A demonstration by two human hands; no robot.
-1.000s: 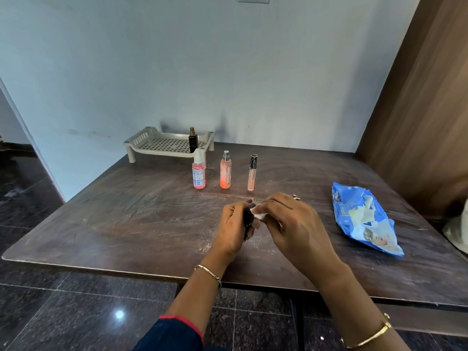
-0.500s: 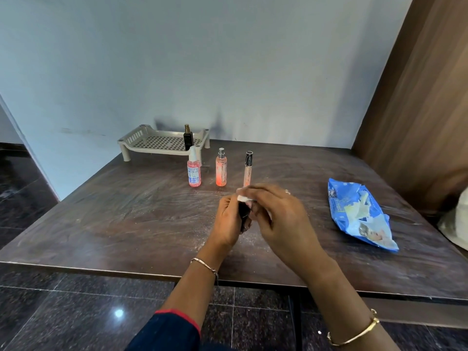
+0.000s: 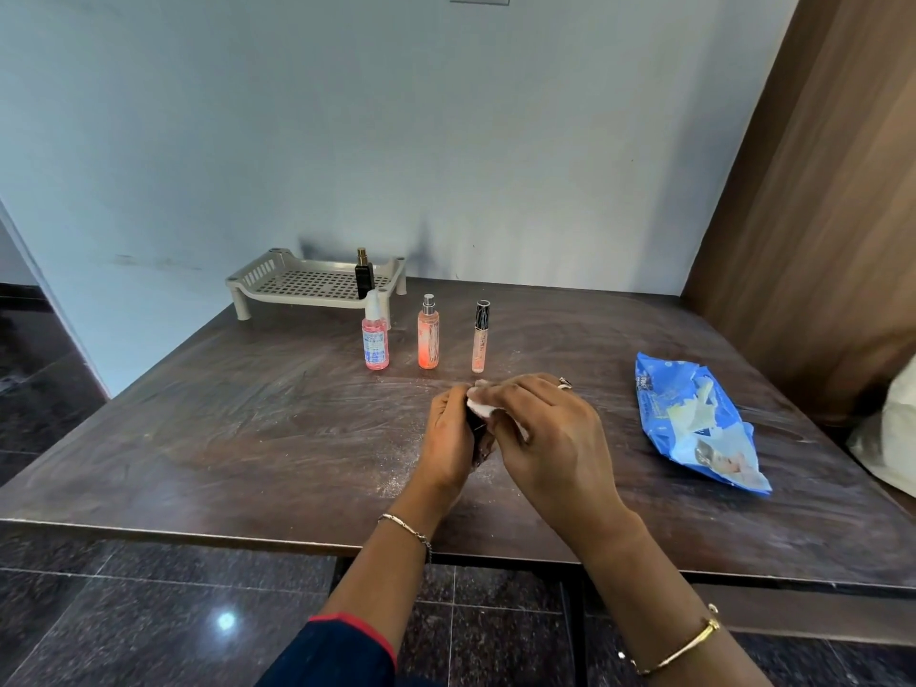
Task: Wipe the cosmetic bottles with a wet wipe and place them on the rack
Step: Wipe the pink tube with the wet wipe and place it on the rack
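My left hand (image 3: 448, 438) grips a small dark bottle (image 3: 478, 428), mostly hidden between my two hands over the table's middle. My right hand (image 3: 547, 438) presses a white wet wipe (image 3: 480, 408) against the bottle's top. Beyond my hands stand a pink spray bottle (image 3: 375, 339), an orange spray bottle (image 3: 428, 337) and a slim clear tube with a black cap (image 3: 480, 339) in a row. A beige perforated rack (image 3: 307, 285) sits at the table's far left against the wall, with a black bottle (image 3: 363, 276) upright on its right side.
A blue wet-wipe pack (image 3: 694, 419) lies on the right of the brown table (image 3: 223, 428), its flap open. A wooden panel (image 3: 818, 215) rises on the right, with a white bag (image 3: 892, 438) at its foot. Dark tiled floor lies below the table's near edge.
My hands stayed together on the dark bottle; my right hand shifted the wipe up over the bottle's top. The head camera moved slightly.
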